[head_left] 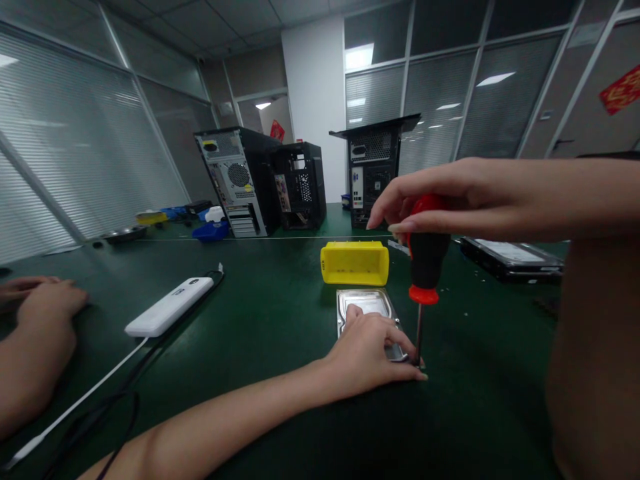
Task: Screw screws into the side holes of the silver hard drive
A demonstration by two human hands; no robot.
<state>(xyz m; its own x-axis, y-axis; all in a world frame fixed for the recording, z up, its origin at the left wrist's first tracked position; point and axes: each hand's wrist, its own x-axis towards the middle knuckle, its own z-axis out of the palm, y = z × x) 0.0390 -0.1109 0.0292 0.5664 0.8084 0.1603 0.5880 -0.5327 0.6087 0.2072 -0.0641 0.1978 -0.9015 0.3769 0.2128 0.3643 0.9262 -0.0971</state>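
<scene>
My right hand [440, 207] is wrapped round the top of a red and black screwdriver [425, 267], which stands upright with its shaft pointing down. The shaft's tip meets the fingertips of my left hand [370, 347] beside the near right corner of a silver hard drive [367, 303]. My left hand lies over the near part of the drive, with thumb and fingers close around the screwdriver's tip. Whatever lies under the tip is too small to make out. A yellow bin [355, 263] stands just behind the drive.
Computer cases [240, 180] stand at the back, another [375, 173] right of them. Stacked drives [515, 260] lie at the right. A white power strip [170, 307] with cables is at the left, near another person's hands [50, 300]. A blue bin [210, 231] sits farther back.
</scene>
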